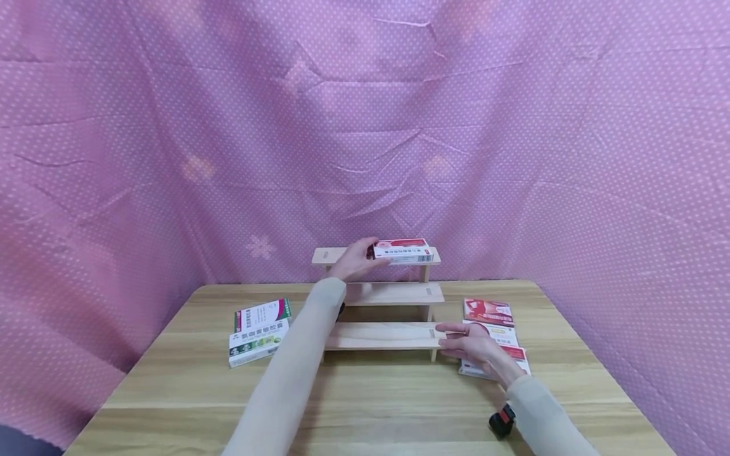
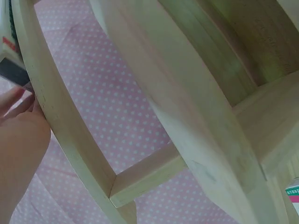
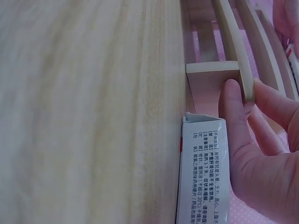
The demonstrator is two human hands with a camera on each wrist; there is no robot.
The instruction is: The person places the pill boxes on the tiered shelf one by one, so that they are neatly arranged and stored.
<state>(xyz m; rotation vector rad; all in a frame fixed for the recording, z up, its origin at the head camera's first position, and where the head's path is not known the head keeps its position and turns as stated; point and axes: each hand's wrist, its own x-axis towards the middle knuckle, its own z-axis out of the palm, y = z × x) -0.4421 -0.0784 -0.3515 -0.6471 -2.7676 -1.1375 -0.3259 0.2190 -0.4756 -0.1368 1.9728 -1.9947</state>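
A three-step wooden display stand point(image 1: 393, 292) stands near the back of the table. At the right part of its top step is a red-and-white medicine box point(image 1: 402, 250). My left hand point(image 1: 355, 259) holds this box by its left end, thumb at the front and fingers over the top edge. In the left wrist view, the dark end of a box point(image 2: 14, 71) shows beside the fingers, partly hidden by the board. My right hand point(image 1: 470, 344) grips the right end of the lowest step point(image 1: 379, 336), thumb and fingers on either side of the board point(image 3: 243, 56).
Right of the stand lie several red-and-white medicine boxes point(image 1: 487, 310), partly covered by my right hand. To the left, a white-and-green box point(image 1: 258, 342) lies beside a white box with magenta and green point(image 1: 263, 314). A pink dotted cloth point(image 1: 365, 158) hangs behind the wooden table point(image 1: 393, 405).
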